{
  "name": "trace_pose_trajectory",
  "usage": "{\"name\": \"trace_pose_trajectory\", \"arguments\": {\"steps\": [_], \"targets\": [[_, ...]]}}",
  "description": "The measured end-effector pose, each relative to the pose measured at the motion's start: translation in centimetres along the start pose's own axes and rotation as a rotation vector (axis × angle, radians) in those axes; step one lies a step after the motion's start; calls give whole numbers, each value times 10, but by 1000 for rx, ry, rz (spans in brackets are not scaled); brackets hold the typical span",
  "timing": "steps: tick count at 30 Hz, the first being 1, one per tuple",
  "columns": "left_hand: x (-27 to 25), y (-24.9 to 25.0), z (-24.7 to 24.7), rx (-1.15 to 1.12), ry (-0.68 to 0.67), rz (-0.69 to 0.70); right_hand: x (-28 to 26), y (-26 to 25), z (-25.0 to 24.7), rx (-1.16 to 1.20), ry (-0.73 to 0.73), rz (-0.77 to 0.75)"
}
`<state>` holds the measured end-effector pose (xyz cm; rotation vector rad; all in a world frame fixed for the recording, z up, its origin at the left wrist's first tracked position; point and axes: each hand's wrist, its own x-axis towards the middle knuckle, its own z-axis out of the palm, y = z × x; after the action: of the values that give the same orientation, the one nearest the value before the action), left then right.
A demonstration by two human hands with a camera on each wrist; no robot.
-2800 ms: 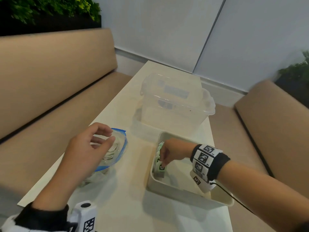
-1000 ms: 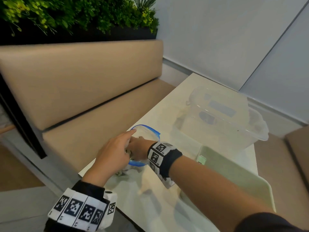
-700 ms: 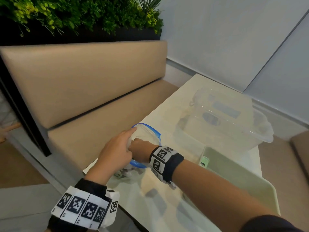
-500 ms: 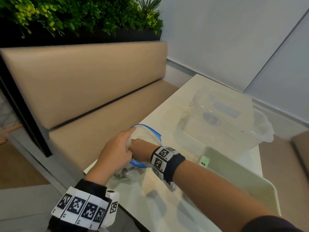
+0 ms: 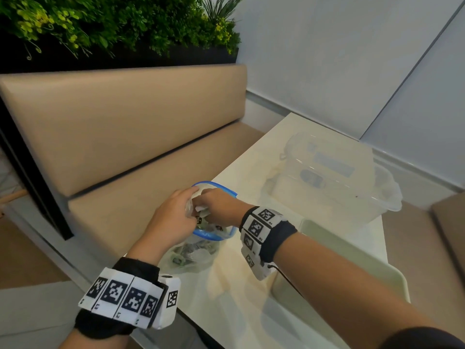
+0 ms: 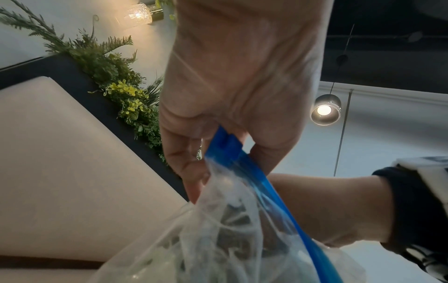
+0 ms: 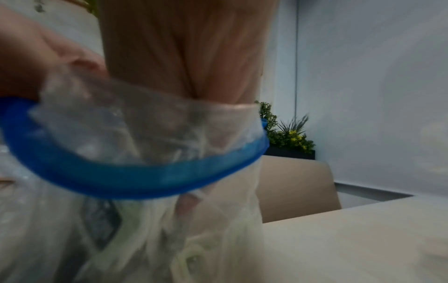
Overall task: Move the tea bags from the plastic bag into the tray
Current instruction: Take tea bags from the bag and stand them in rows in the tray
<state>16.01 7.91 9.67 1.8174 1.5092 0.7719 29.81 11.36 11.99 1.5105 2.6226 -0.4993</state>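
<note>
Where the left hand (image 5: 173, 217) pinches the blue-rimmed mouth of the plastic bag (image 5: 196, 250), the bag is held open on the table (image 5: 251, 157), thumb and fingers curled round the zip strip (image 6: 232, 153) as seen from the left wrist. Just beside that grip, the right hand (image 5: 216, 207) is pushed into the mouth, and its fingers (image 7: 189, 203) are seen only through blurred film; whether they are closed on anything cannot be told. Below the grip, the tea bags (image 5: 186, 253) lie bunched in the bag's sagging bottom. To the right of the grip, beyond the right wrist, the tray (image 5: 334, 238) stands, largely covered by the right forearm, so its contents are hidden. Farther out from the grip, a clear plastic tub (image 5: 334, 177) is set on the table. On the other side of the grip, a tan bench (image 5: 120, 122) runs under green plants (image 5: 113, 23).
</note>
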Motion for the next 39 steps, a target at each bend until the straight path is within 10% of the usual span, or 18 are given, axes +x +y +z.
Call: {"name": "trace_pose_trajectory", "arguments": {"steps": [33,39], "targets": [[-34,45,-14,-113,114,142,-82,43,-33,1112,305,46],[-27,85,2,-426,-152,56,-115,35,-49,1237,268,-88]]}}
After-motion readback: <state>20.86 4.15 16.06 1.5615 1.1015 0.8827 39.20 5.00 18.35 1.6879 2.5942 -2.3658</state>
